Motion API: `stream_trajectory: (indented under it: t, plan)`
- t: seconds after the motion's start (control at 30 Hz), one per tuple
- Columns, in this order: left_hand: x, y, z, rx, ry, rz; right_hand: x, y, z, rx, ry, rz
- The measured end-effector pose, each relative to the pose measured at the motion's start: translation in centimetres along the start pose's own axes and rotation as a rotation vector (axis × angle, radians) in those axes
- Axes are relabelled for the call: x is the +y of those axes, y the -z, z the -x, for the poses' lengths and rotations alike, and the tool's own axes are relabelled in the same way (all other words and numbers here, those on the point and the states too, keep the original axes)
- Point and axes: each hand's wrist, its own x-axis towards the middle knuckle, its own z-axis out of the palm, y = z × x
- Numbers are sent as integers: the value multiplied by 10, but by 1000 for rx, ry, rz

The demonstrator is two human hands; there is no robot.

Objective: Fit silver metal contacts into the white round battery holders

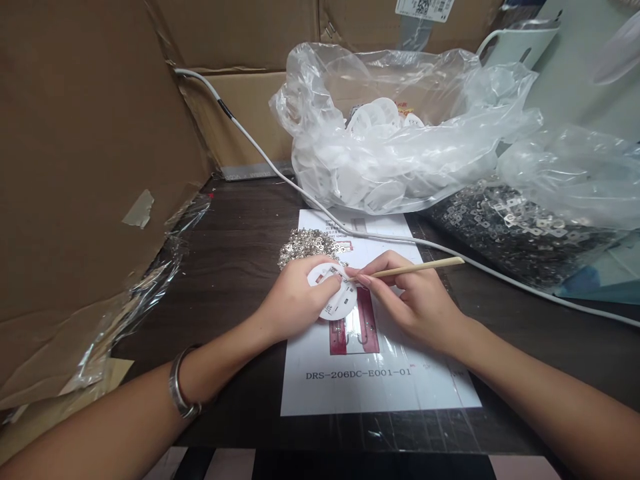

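Observation:
My left hand (295, 300) is closed around a round white plastic disc (334, 293), holding it just above a white printed sheet (380, 373) taped to the dark table. My right hand (415, 300) pinches a thin wooden stick (425, 268), its tip touching the disc's upper right edge. A small heap of shiny metal pieces (310, 245) lies right behind my left hand. A metal bangle (181, 390) is on my left wrist.
A clear plastic bag of white discs (390, 147) sits behind the sheet. At the right, a second bag (525, 223) holds many metal pieces. A white cable (280, 170) crosses the table diagonally. Cardboard walls (90, 153) close the left and back.

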Motion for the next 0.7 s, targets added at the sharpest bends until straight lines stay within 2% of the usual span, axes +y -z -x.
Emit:
stream_trajectory:
  t: [0.37,0.7]
  plan:
    - [-1,-2,0,5,-6,6,3,-6,2,32,114,88]
    - [-2,-1,-1,10,-23,-31,4,-3,2,-7,35,85]
